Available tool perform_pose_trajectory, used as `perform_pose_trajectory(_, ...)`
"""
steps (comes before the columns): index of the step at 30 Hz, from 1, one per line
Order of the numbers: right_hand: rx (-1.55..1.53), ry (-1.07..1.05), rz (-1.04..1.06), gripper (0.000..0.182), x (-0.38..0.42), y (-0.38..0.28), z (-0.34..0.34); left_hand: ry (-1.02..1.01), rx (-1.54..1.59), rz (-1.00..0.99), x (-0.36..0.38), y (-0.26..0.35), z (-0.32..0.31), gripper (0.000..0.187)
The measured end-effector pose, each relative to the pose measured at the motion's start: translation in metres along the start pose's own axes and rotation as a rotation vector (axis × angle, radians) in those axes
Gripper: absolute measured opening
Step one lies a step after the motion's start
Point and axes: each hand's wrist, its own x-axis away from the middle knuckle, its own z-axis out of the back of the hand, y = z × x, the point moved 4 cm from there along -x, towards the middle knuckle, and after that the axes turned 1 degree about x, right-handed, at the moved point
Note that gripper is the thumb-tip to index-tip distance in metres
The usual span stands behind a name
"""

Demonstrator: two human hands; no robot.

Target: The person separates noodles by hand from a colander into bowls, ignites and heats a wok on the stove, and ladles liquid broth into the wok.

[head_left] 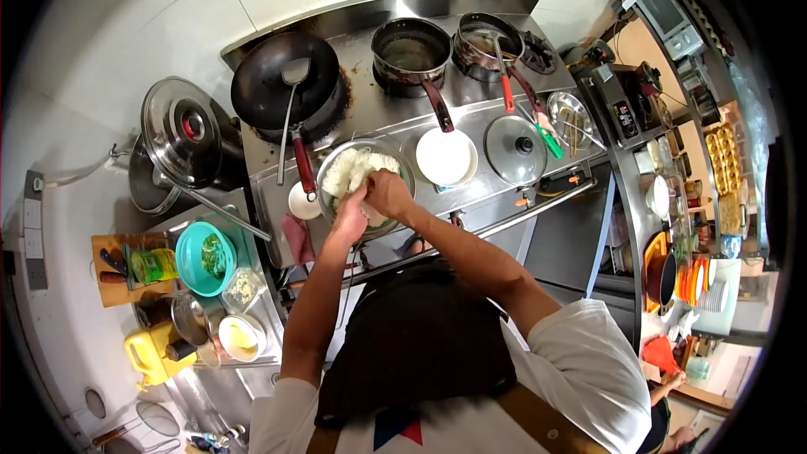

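A metal bowl point(402, 158) at the front of the stove holds a pale heap of what look like white noodles point(357, 170). My left hand point(351, 212) and my right hand point(389, 195) meet over the bowl's near side, their fingers closed on part of the noodles. The fingertips are partly hidden behind the hands. Left of the bowl are a small white bowl point(304, 201) and a reddish cloth point(297, 239). A white bowl point(445, 157) stands to its right.
A black wok point(261, 88) with a spatula point(294, 76) and two saucepans point(410, 49) occupy the burners. A glass lid point(514, 151) lies to the right. At left are a turquoise basin point(187, 265) with greens and a yellow jug point(151, 357). Another person's arm point(668, 388) shows at lower right.
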Motion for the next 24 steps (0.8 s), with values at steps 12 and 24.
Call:
perform_pose_trajectory(12,-0.714,-0.170,-0.357,0.027,0.004,0.044,-0.004,0.202,-0.013,-0.078,0.001,0.005,0.017,0.039)
perform_pose_trajectory(24,-0.750,-0.136,-0.403,0.027,-0.004,0.037,0.010,0.210,-0.080,-0.151,-0.002,0.014,0.027,0.034)
